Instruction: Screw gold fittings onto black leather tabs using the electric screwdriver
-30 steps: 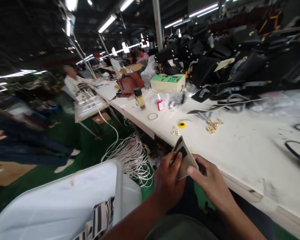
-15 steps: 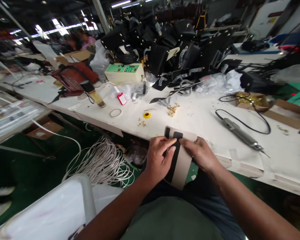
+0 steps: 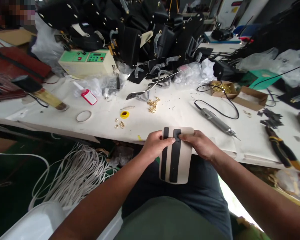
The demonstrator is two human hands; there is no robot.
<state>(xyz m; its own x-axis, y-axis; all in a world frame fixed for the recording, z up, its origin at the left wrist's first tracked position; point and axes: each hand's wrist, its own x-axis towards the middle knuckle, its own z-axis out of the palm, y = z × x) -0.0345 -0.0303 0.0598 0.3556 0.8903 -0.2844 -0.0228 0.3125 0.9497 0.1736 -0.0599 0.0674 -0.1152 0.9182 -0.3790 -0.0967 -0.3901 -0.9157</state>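
Between my hands is a flat beige panel [image 3: 186, 160] with rounded corners and two dark strips down its length, held over my lap at the table's edge. My left hand [image 3: 155, 144] grips its left side, the thumb lying across the strips. On the right side my right hand [image 3: 200, 144] pinches the panel, its thumb pressing by the top of the wider dark strip [image 3: 175, 160]. The fingers behind the panel are hidden. Just beyond it on the table lie gold metal fittings [image 3: 153, 104], a yellow ring-shaped spool [image 3: 124, 114] and a few smaller gold pieces [image 3: 119, 124].
A grey corded rotary tool [image 3: 216, 121] lies right of the panel, with black-and-yellow pliers [image 3: 281, 148] farther right. Leftward are a red bottle [image 3: 89, 97], a hammer [image 3: 40, 91] and a control box [image 3: 87, 65]. Black bags [image 3: 130, 43] pile up behind. White cord [image 3: 75, 176] lies below left.
My view has turned to the right. My left hand has shifted from fingers on the panel's face to gripping its left edge, and both dark strips now show more fully.
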